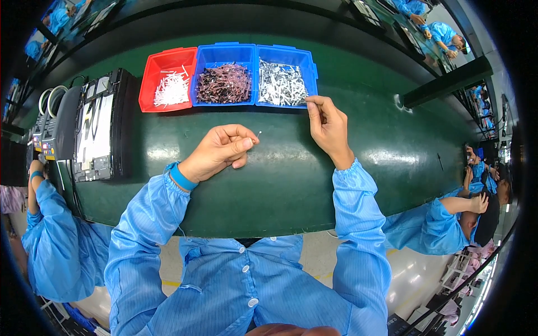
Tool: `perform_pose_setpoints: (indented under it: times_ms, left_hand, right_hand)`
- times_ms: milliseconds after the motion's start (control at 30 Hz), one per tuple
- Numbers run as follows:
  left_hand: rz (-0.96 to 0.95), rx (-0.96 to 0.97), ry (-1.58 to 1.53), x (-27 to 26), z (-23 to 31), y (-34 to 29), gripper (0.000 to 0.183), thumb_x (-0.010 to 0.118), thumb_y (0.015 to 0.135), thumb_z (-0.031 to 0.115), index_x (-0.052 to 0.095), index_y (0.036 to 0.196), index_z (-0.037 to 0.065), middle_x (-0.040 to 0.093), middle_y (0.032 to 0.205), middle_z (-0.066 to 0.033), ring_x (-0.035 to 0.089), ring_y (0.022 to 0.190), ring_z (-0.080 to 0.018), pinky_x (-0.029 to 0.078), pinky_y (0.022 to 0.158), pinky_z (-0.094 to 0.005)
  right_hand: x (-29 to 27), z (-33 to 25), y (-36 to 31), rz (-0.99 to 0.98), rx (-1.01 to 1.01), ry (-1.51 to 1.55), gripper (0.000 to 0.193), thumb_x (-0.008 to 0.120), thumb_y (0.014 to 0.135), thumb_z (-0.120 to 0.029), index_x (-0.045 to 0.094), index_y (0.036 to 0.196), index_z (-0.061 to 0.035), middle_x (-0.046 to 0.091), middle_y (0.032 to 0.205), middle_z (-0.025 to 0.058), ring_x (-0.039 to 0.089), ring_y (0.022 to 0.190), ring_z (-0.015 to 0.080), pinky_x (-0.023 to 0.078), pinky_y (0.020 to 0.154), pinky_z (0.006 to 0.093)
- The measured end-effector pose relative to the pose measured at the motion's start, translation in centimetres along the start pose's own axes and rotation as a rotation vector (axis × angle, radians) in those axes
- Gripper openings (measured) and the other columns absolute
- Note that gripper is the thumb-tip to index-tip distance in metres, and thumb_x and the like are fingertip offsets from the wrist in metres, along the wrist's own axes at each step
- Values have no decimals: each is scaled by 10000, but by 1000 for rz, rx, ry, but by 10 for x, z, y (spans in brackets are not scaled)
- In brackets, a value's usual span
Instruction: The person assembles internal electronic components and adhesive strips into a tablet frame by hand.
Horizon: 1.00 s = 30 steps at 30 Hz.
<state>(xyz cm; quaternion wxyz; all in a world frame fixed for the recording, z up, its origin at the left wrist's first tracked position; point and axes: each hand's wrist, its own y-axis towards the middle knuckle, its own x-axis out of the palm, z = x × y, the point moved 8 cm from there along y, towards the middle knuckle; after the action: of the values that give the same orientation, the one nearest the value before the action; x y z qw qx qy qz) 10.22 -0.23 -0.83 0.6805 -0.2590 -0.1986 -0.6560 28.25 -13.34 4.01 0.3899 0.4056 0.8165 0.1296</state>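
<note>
My left hand (219, 150), a blue band round its wrist, is closed in a pinch above the green table. Out of its fingertips sticks a tiny thin piece with a whitish tip (260, 133); its kind is too small to tell. My right hand (328, 126) is at the near right corner of a blue bin (310, 67) of small silvery-white pieces (282, 83). Its thumb and forefinger are pressed together, and whatever is between them cannot be made out. Beside that bin stand a blue bin with dark reddish-brown pieces (224, 83) and a red bin (147, 84) with small white strips (172, 88).
Left of the bins, a black tray (119, 129) carries flat dark and white parts (95, 126), next to grey devices (47, 129) with cables. A thin dark tool (440, 161) lies on the right of the green table (269, 196). Blue-sleeved co-workers (56, 241) sit at both sides.
</note>
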Motion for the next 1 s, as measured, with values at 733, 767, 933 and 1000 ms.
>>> perform_pose_setpoints:
  times_ms: [733,767,933,1000]
  left_hand:
    - [3,-9,-10,0,0,0,187,613,981,151,633,1075,-9,424,684,51,325,537,-36,397,544,-245]
    - [2,-8,-9,0,-1,0,187,613,981,151,633,1075,-9,424,684,51,325,537,-36,397,544,-245]
    - [-5,-4,-9,0,0,1,186,609,984,152,633,1076,-8,420,683,51,316,537,-37,393,544,-246]
    - [-3,-5,-9,0,0,0,186,608,985,153,633,1076,-7,417,679,52,316,537,-37,392,544,-246]
  right_hand:
    - [-7,-37,2,60,-306,-286,232,675,792,13,656,1013,-54,646,689,70,608,504,213,468,468,309]
    - [-7,-36,1,60,-307,-287,232,675,792,13,656,1013,-54,646,689,70,608,504,213,468,468,309]
    - [-13,-20,1,83,-115,-141,291,656,731,13,654,1017,-44,521,559,23,538,444,129,438,446,274]
    - [-13,-17,1,92,-113,-151,276,653,732,15,654,1000,-46,519,559,21,532,442,126,436,444,273]
